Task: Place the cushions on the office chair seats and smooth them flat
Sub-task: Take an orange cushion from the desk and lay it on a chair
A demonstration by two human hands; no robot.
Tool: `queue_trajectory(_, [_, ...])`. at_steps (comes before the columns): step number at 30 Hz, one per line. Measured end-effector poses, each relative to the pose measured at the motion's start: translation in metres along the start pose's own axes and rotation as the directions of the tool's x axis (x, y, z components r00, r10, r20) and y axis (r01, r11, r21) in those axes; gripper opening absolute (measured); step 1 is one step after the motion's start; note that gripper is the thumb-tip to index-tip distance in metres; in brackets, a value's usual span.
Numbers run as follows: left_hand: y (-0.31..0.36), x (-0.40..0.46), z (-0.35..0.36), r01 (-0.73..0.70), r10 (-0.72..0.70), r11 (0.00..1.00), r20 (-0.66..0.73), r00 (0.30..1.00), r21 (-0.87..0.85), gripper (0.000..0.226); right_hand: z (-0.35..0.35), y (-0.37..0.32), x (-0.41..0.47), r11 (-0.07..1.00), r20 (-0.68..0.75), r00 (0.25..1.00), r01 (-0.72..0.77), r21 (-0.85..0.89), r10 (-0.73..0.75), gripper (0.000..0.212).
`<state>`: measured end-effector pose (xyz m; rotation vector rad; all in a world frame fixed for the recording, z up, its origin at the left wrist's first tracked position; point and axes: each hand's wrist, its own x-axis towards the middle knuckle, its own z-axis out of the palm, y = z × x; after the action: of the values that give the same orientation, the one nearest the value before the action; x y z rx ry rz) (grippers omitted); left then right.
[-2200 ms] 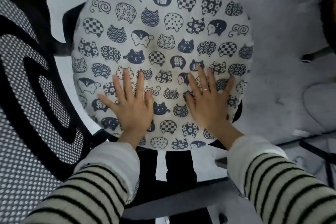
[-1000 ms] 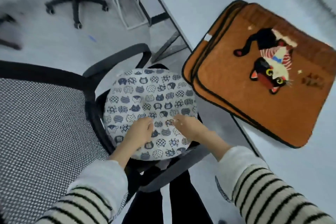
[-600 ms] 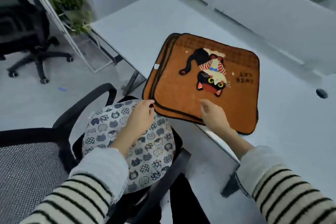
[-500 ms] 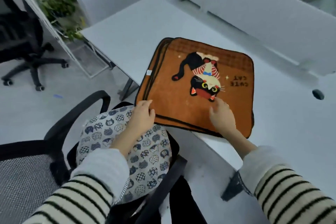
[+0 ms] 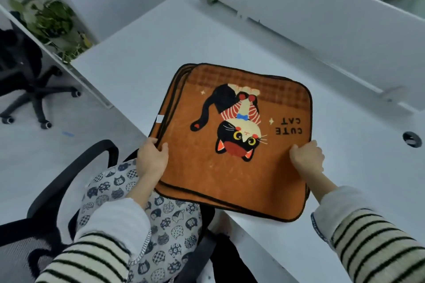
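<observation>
Both hands grip the orange cushion (image 5: pixel 232 167): left hand (image 5: pixel 152 156) pinches its left edge, thumb on top, and right hand (image 5: pixel 307 158) curls closed over the right edge. That cushion tops a stack of matching ones on the white desk (image 5: pixel 161 53), its near corner hanging past the desk edge. Down left, the round cat-print cushion (image 5: pixel 165 220) lies on the black chair (image 5: pixel 69 179) seat, under the left forearm.
</observation>
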<state>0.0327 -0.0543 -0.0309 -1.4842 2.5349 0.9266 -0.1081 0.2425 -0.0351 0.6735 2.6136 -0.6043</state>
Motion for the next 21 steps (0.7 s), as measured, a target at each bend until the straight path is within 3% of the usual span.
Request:
queue_trajectory(3, [0.02,0.006,-0.002,-0.084,0.089,0.995,0.087,0.992,-0.054,0.044,-0.003,0.001,0.002,0.999,-0.103,0.994,0.035,0.038,-0.031,0.04])
queue_trajectory(7, [0.035,0.005,-0.013,-0.159,0.167,0.985,0.142,0.976,-0.065,0.039,-0.011,0.005,-0.002,0.975,-0.102,0.994,0.057,0.216,-0.035,0.037])
queue_trajectory(14, [0.052,-0.042,-0.038,-0.274,0.295,0.945,0.107,0.949,-0.177,0.015,-0.049,0.01,-0.059,0.838,-0.158,0.956,0.294,0.459,-0.249,0.028])
queue_trajectory(17, [0.053,-0.076,-0.042,-0.255,0.309,0.916,0.142,0.94,-0.308,0.023,-0.072,0.035,-0.1,0.763,-0.229,0.927,0.375,0.527,-0.297,0.026])
queue_trajectory(21, [0.05,-0.131,-0.031,-0.286,0.39,0.874,0.216,0.895,-0.393,0.017,-0.096,0.107,-0.152,0.722,-0.344,0.911,0.396,0.568,-0.229,0.024])
